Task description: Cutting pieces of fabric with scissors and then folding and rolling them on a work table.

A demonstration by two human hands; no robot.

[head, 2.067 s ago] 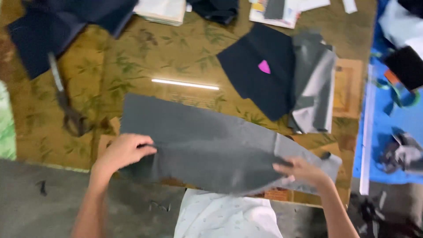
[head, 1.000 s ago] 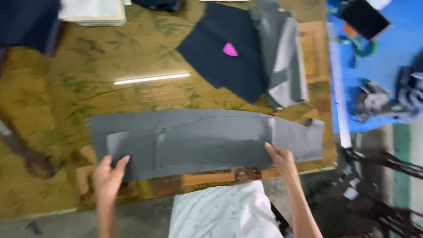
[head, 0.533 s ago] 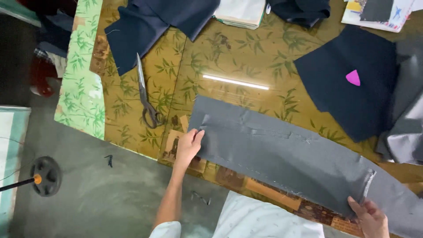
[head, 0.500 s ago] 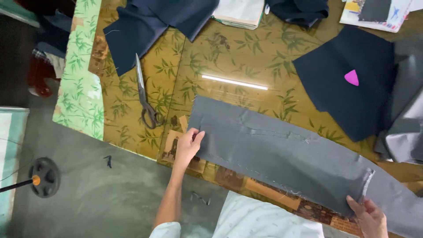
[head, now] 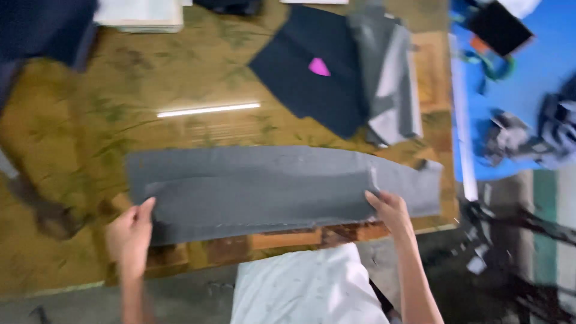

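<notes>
The left hand (head: pixel 129 237) at 8 o'clock, fingers together, pinches the near-left edge of a long grey cloth (head: pixel 270 186) lying flat across the desk (head: pixel 90 120), the right hand (head: pixel 390 210) pinches its near edge at 4 o'clock, and a navy piece (head: pixel 312 84) sits at 12 o'clock.
</notes>
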